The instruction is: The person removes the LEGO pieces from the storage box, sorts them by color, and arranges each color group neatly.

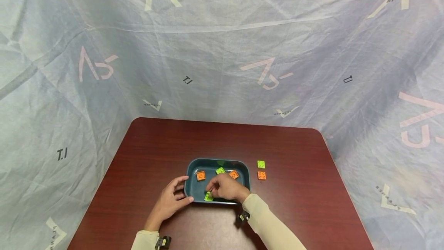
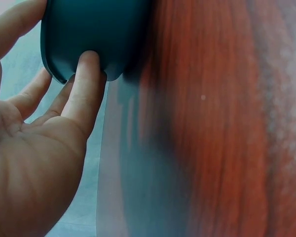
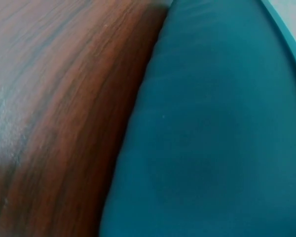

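Note:
A dark teal tray (image 1: 217, 202) lies on the table, with orange and lime green toy blocks inside. My right hand (image 1: 227, 187) reaches over its front wall and pinches a lime green block (image 1: 208, 196) near the front left of the tray floor. Around the tray's left end, my left hand (image 1: 170, 200) has its fingers spread and rather straight, with fingertips touching the end wall. The left wrist view shows a fingertip of that hand (image 2: 39, 153) against the tray's outer wall (image 2: 96, 29). Only the tray's side (image 3: 212, 123) and table show in the right wrist view; the hand is hidden there.
Inside the tray lie an orange block (image 1: 200, 176) at left, a lime green block (image 1: 220, 170) at the back and another orange block (image 1: 234, 174). Right of the tray, a green block (image 1: 261, 164) sits behind an orange block (image 1: 261, 175). Grey printed sheeting (image 1: 222, 68) surrounds the reddish-brown table (image 1: 298, 188).

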`<state>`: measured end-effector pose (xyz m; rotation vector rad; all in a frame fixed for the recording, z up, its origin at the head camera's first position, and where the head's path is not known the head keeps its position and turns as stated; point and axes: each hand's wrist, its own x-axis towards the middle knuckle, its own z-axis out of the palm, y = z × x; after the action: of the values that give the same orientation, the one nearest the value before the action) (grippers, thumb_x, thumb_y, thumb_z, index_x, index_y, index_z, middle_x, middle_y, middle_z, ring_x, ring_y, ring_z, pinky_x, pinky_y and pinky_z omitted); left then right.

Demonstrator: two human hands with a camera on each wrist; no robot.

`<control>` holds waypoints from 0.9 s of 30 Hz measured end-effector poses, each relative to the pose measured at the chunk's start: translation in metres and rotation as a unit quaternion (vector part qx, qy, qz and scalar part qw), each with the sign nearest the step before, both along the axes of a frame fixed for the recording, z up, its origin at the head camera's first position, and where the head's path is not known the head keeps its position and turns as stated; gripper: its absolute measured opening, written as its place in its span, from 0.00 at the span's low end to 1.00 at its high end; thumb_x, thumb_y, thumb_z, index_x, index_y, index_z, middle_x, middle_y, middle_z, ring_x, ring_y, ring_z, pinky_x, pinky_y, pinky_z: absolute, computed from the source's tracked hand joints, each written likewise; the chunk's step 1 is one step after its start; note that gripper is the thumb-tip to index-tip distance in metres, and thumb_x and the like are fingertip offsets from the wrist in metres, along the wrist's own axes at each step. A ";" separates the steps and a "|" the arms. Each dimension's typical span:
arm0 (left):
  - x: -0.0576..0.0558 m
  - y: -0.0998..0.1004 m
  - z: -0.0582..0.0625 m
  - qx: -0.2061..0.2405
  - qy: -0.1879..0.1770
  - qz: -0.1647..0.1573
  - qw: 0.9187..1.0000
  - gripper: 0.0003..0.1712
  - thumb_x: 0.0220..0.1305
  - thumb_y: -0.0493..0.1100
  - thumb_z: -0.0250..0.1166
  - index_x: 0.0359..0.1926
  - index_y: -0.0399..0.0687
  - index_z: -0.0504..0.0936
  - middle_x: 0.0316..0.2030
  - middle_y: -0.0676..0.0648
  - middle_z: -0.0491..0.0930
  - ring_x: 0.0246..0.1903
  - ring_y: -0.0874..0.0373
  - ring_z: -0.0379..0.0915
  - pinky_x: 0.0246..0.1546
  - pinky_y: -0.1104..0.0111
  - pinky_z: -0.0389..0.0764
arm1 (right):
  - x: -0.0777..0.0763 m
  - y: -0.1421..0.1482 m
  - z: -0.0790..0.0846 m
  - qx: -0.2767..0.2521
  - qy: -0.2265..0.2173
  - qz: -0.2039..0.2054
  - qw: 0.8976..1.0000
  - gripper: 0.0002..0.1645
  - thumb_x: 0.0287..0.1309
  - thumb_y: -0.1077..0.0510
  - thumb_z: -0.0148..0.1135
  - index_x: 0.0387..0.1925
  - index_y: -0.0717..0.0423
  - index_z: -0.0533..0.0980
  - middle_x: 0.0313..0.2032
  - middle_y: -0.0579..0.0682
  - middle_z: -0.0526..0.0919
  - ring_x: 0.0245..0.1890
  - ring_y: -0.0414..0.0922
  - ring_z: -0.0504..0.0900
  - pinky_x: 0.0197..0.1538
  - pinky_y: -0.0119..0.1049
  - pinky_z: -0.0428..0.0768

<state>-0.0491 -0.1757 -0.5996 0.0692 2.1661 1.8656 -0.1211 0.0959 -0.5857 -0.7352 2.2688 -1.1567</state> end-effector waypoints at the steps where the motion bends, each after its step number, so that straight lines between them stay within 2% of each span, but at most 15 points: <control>1: 0.000 0.000 0.000 0.001 -0.001 -0.001 1.000 0.48 0.61 0.41 0.80 0.78 0.49 0.67 0.67 0.30 0.75 0.58 0.37 0.83 0.45 0.63 0.90 | 0.000 0.000 0.000 0.001 -0.002 -0.001 1.000 0.11 0.54 0.66 0.76 0.40 0.52 0.91 0.30 0.43 0.91 0.29 0.30 0.85 0.36 0.27 0.83; 8: 0.000 -0.001 0.000 0.000 0.001 0.000 1.000 0.47 0.61 0.40 0.80 0.78 0.50 0.67 0.67 0.31 0.75 0.58 0.37 0.83 0.46 0.63 0.90 | 0.001 0.000 0.002 0.006 -0.002 -0.006 1.000 0.13 0.53 0.68 0.74 0.40 0.52 0.91 0.29 0.38 0.90 0.29 0.30 0.86 0.35 0.28 0.84; 13: 0.000 -0.001 -0.001 0.004 0.000 -0.002 1.000 0.47 0.62 0.40 0.79 0.78 0.50 0.66 0.67 0.30 0.75 0.57 0.37 0.84 0.45 0.63 0.90 | 0.001 0.002 0.003 -0.001 -0.001 -0.012 1.000 0.11 0.56 0.67 0.74 0.39 0.51 0.92 0.29 0.40 0.91 0.29 0.31 0.85 0.36 0.29 0.84; 17: 0.000 -0.001 -0.001 0.004 0.002 -0.002 1.000 0.47 0.62 0.40 0.79 0.78 0.50 0.66 0.67 0.30 0.75 0.58 0.37 0.84 0.45 0.63 0.90 | 0.002 0.004 0.004 -0.023 -0.011 -0.024 0.999 0.10 0.59 0.65 0.75 0.41 0.51 0.91 0.33 0.42 0.92 0.31 0.34 0.87 0.37 0.30 0.85; 23: 0.000 -0.001 -0.002 0.002 0.008 -0.005 1.000 0.47 0.62 0.40 0.79 0.78 0.50 0.67 0.67 0.31 0.75 0.58 0.37 0.83 0.46 0.64 0.90 | 0.002 0.008 0.003 -0.074 -0.057 -0.056 0.994 0.11 0.63 0.65 0.72 0.47 0.57 0.89 0.38 0.48 0.92 0.34 0.44 0.91 0.38 0.35 0.89; 27: -0.001 -0.001 -0.003 0.004 0.007 -0.005 1.000 0.47 0.61 0.41 0.80 0.78 0.50 0.67 0.67 0.30 0.75 0.58 0.37 0.83 0.46 0.64 0.90 | 0.000 0.011 0.004 -0.078 -0.045 -0.069 0.994 0.12 0.63 0.62 0.74 0.48 0.56 0.89 0.38 0.47 0.92 0.34 0.44 0.91 0.38 0.35 0.89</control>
<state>-0.0497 -0.1771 -0.6026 0.0954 2.1622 1.8742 -0.1208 0.1065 -0.5821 -0.5784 2.2009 -1.4146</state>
